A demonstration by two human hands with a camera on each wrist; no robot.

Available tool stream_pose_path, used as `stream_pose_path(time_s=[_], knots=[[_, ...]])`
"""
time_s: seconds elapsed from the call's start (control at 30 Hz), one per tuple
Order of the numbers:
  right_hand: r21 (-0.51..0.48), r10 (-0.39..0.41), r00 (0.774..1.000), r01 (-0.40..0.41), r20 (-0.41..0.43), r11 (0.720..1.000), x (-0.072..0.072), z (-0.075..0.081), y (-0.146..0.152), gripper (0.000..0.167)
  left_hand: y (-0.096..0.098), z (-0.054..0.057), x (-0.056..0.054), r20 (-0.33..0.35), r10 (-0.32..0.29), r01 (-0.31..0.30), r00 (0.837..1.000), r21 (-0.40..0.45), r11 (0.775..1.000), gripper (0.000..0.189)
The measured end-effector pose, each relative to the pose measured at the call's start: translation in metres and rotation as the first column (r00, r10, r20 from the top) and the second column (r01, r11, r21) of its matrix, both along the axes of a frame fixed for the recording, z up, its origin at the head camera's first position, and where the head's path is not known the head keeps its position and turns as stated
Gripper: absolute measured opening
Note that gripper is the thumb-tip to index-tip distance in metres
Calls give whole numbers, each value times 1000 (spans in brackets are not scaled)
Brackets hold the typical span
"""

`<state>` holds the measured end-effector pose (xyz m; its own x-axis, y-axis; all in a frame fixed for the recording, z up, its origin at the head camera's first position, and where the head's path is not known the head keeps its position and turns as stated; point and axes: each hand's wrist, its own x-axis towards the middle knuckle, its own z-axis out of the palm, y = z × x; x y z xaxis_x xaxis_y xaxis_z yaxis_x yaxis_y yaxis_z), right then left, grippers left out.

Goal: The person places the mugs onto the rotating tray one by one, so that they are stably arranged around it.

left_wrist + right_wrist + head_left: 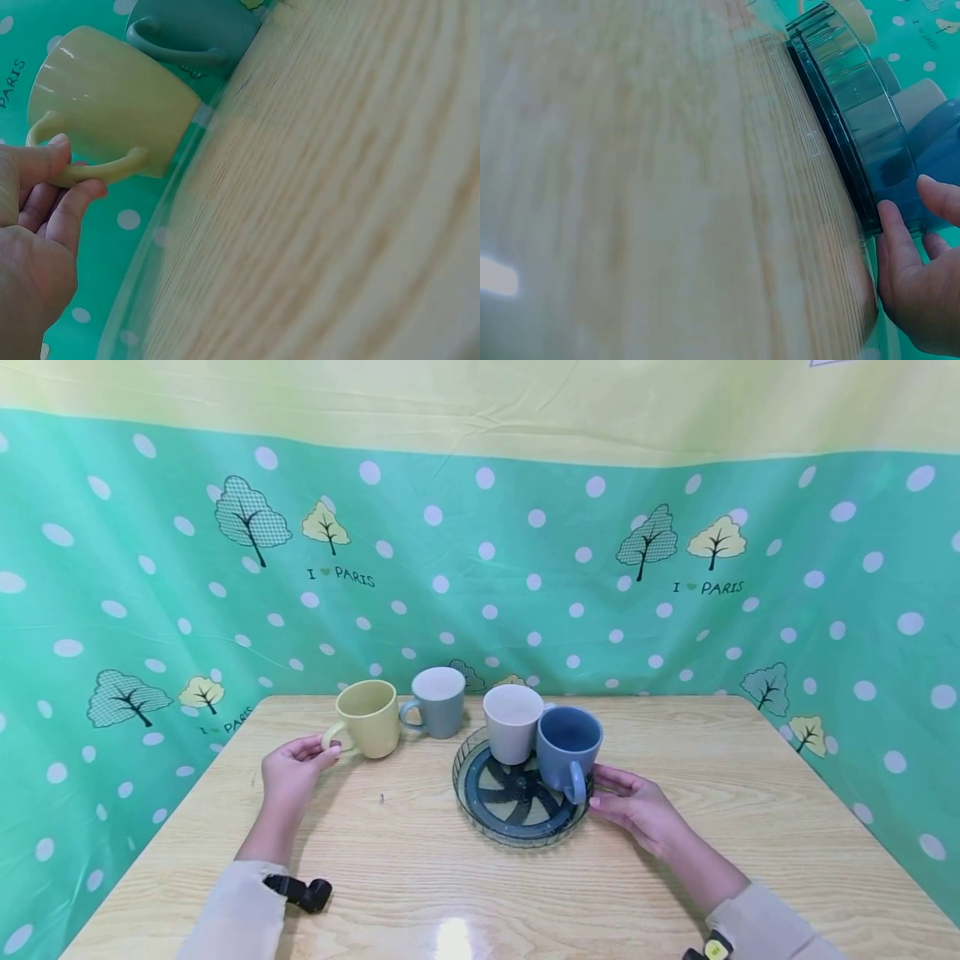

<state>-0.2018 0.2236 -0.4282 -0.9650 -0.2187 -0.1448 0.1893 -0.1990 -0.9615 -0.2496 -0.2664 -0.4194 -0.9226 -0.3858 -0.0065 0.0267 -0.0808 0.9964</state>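
My left hand (296, 768) pinches the handle of a yellow mug (375, 727), thumb on one side and fingertips on the other, as the left wrist view shows. The mug stands upright at the back left of the table. On the right, my right hand (637, 806) touches the side of a round, smoky clear tray (483, 829), its fingers fairly straight along the wall. Inside that tray stand a white mug (512, 735) and a blue mug (558, 768), side by side. The blue mug's handle points toward the front, close to my right thumb.
A grey-blue mug (440, 714) with a pale inside stands between the yellow mug and the tray, its handle to the left. The wooden table (390, 868) ends at a green dotted curtain (510, 568) behind.
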Motion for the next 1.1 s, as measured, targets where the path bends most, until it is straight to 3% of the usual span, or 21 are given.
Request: stream_pose_path(time_s=[0.67, 1.1], knots=[[11, 1, 1000, -1, -8, 1000, 1, 2, -1, 71, 2, 7, 17, -54, -45, 49, 998, 91, 995, 22], [14, 5, 1000, -4, -4, 1000, 1, 3, -1, 71, 6, 12, 25, -87, -59, 63, 994, 47, 997, 21]])
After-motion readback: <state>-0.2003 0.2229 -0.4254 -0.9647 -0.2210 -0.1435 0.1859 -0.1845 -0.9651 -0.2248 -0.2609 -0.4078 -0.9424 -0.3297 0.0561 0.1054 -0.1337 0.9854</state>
